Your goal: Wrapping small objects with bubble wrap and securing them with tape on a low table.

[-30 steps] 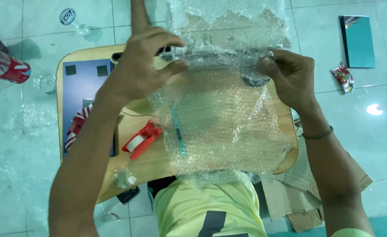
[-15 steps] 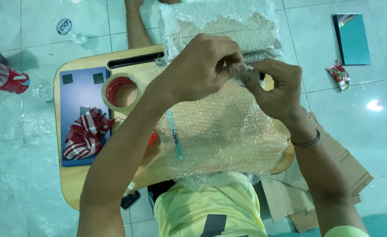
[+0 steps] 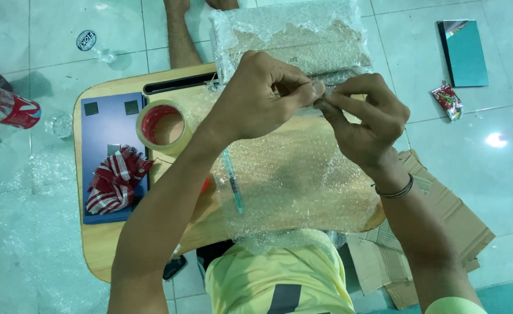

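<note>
While the bubble wrap sheet (image 3: 291, 186) hangs down over the middle of the wooden lap desk (image 3: 102, 250), both hands meet at its far edge. The left hand (image 3: 262, 99) and right hand (image 3: 364, 119) are each pinched shut on that top edge, fingertips almost touching. There might be a bit of clear tape between them, but it's too small to tell.

Just beyond the hands sits a bubble-wrapped box (image 3: 294, 40), right at the desk's far edge. A teal pen (image 3: 233, 183) lies under the sheet. Left of the arms there's a tape roll (image 3: 162, 125), and near that a red-and-white cloth (image 3: 114, 180) on a dark blue pad (image 3: 102, 125).

Desk room is tight on the right, since the sheet reaches close to that edge. On the floor, flattened cardboard (image 3: 436, 227) crowds the near right, a teal booklet (image 3: 465, 52) and a snack wrapper (image 3: 447, 100) sit far right, and a plastic bottle (image 3: 6, 107) lies far left.
</note>
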